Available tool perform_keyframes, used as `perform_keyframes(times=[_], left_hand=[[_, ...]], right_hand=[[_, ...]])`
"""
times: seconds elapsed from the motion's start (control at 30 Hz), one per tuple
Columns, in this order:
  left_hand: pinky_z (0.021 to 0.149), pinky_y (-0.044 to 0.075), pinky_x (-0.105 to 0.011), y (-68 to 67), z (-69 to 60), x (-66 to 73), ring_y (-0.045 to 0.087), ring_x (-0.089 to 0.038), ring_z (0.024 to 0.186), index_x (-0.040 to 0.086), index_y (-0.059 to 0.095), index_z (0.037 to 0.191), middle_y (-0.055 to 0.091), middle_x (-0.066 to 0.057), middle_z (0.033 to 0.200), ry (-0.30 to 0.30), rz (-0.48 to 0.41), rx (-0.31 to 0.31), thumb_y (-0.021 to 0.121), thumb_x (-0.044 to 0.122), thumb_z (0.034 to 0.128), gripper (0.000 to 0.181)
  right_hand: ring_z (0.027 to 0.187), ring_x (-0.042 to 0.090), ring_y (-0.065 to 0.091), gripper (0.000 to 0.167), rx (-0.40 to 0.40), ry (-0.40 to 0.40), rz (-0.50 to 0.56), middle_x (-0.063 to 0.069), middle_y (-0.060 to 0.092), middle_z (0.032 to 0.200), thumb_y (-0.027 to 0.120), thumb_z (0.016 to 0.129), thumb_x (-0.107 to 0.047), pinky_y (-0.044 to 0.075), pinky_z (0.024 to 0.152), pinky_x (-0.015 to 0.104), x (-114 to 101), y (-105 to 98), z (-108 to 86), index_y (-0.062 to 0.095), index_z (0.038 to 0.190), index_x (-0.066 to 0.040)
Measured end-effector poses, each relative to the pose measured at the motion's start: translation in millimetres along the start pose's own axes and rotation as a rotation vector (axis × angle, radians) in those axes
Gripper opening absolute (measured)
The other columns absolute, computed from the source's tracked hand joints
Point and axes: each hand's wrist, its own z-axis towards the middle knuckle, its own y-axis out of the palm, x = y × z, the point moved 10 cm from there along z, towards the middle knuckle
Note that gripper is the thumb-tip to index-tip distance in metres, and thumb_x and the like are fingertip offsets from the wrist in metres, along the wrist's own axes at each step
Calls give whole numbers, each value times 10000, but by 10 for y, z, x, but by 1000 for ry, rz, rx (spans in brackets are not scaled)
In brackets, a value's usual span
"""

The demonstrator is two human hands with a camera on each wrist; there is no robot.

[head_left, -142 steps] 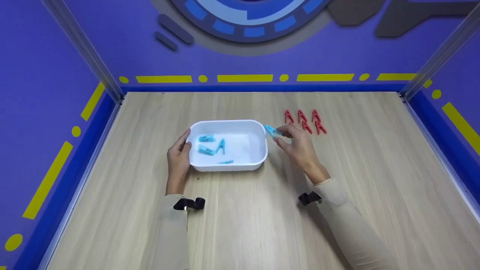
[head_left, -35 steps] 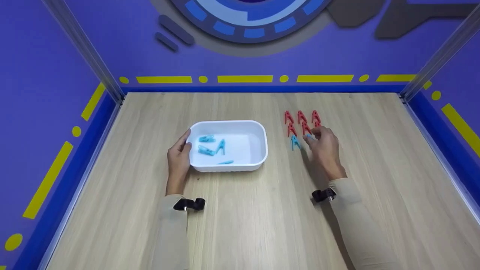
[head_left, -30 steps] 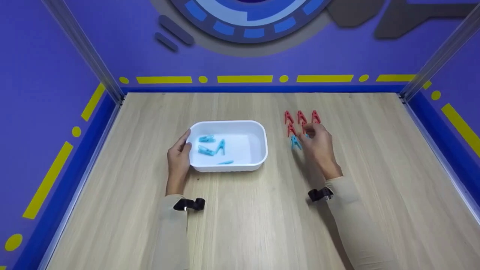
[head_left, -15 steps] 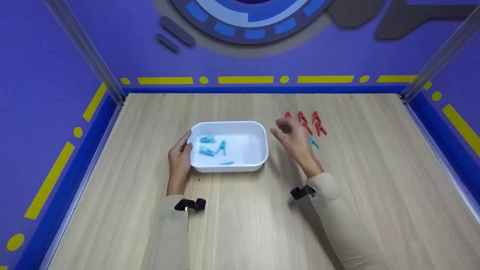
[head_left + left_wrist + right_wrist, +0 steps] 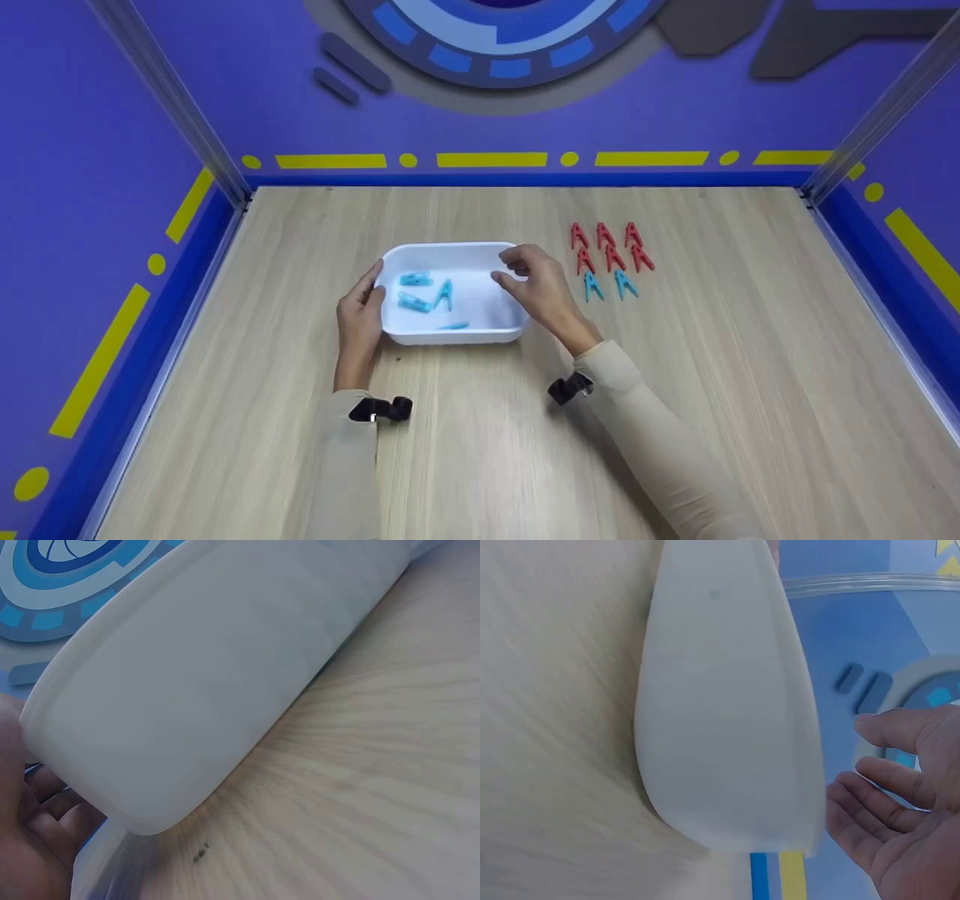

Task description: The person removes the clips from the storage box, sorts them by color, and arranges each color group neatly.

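A white plastic basin (image 5: 491, 330) sits on the table with several light-blue clothespins (image 5: 415, 302) inside, mostly toward its left half. My left hand (image 5: 359, 315) grips the basin's left end, thumb over the rim; the left wrist view shows its fingers against the outer wall. Above the basin's right end hovers my right hand (image 5: 541, 289), fingers relaxed and apart, holding nothing. The right wrist view confirms a gap between thumb and fingers. Right of the basin, two blue clothespins (image 5: 592, 286) lie side by side on the table, below two rows of red clothespins (image 5: 615, 257).
The wooden table (image 5: 450, 450) is closed in by blue-purple panels (image 5: 480, 127) at the back and both sides. Metal posts stand at the two rear corners. A small dark speck marks the wood in front of the basin.
The blue clothespin first in my right hand is down on the table, and two now lie below the red rows. My right hand has moved left over the basin. My left hand stays put.
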Motion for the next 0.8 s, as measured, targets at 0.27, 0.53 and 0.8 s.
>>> perform_keyframes(times=[0.27,0.53,0.8], left_hand=[[1234,322,-285,3,2,-2,413,-193,1514,67,579,1517,526,-52,1585,4,1,-7,501,39,1091,434],[1243,309,-298,11,-6,53,406,-230,1519,27,578,1505,517,-124,1586,55,-2,-18,502,-7,1076,437],[1244,312,-307,3,4,33,406,-218,1518,47,576,1513,508,-125,1594,44,0,-15,495,-3,1084,439]], right_hand=[[1059,367,693,289,-76,-12,-13,207,693,1144,797,955,-62,600,960,436,-24,266,52,692,1191,71],[1049,340,701,298,-142,-32,-25,212,703,1128,806,943,-49,609,943,420,-21,480,108,700,1183,92],[1067,372,711,316,-197,-25,-15,239,708,1136,812,933,-36,602,960,457,-33,658,160,694,1191,104]])
